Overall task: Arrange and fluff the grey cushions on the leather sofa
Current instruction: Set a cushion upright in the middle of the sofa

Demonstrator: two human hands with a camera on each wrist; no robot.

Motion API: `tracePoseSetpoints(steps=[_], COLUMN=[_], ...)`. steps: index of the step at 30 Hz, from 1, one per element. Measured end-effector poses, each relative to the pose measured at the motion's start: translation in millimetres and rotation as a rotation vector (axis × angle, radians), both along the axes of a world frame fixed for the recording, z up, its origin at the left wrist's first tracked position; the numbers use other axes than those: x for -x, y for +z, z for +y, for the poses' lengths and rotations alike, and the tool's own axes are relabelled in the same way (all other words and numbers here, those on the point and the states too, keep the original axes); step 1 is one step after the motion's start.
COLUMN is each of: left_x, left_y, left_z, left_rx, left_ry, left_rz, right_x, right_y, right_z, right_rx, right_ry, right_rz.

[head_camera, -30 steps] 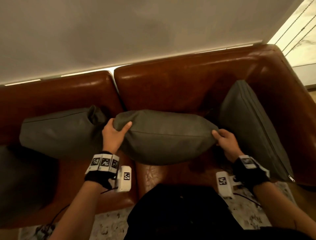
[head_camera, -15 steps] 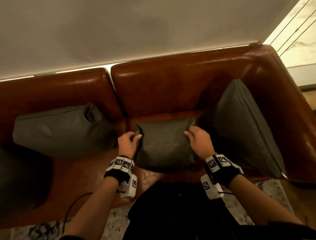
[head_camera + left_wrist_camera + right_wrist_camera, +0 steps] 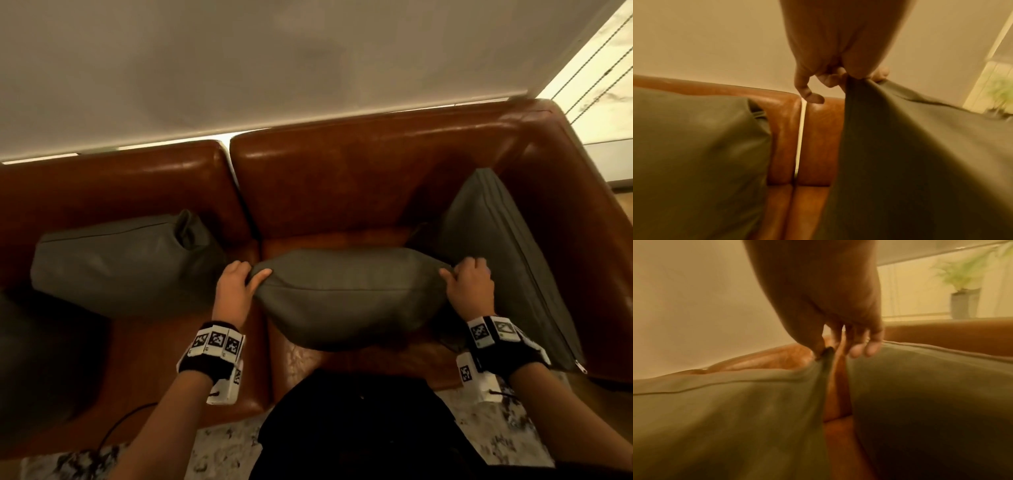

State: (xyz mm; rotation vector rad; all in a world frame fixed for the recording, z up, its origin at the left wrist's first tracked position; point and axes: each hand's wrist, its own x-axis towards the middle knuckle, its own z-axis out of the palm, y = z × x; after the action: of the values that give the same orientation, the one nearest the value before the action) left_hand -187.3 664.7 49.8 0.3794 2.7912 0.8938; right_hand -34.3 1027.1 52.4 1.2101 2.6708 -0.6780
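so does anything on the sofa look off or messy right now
Yes. The left cushion lies slumped along the backrest with its right corner crumpled inward. The right cushion leans tilted against the sofa arm. The middle cushion is held at both ends by the left hand and right hand. No damage visible.

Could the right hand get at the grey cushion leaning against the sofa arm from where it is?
Probably yes. The right hand grips the middle cushion's end, right beside the leaning cushion, with nothing between them. It would have to let go first.

No readable text; only coded square markers on wristbands point(image 3: 215, 342)
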Motion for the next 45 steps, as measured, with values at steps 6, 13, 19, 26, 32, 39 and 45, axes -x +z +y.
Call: tracePoseSetpoints(steps=[6, 13, 19, 26, 32, 39, 45], left_x=[-20.0, -22.5, 14.9, 20.9, 13.2, -26.4, -35.7], left_y=[46.2, 73.7, 16.9, 48.1, 57.1, 36.8, 25.0], left_z=[76.0, 57.3, -71.8, -52.0, 21.8, 126.7, 84.8], left_rx=[-0.015, -0.396, 0.072, -0.171, -0.521, -0.18, -0.312], left_ry=[-0.316, 0.016, 0.705, 0.549, 0.443, 0.061, -0.019], left_rz=[0.219, 0.123, -0.454, -0.48, -0.655, -0.519, -0.328], right_x=[49.9, 55.4, 50.2, 44.8, 27.5, 33.7, 40.4], right_y=[48.3, 61.2, 113.4, 83.9, 17.8, 26.7, -21.6], right_z=[-99.2, -126.1, -98.3, -44.1, -31.3, -142.2, -88.1], right_rx=[0.255, 0.523, 0.989, 0.935, 0.583, 0.691, 0.403], right_ry=[0.665, 0.625, 0.37, 0.075, -0.075, 0.437, -0.082], right_rz=[0.081, 0.335, 0.705, 0.738, 0.303, 0.272, 0.227])
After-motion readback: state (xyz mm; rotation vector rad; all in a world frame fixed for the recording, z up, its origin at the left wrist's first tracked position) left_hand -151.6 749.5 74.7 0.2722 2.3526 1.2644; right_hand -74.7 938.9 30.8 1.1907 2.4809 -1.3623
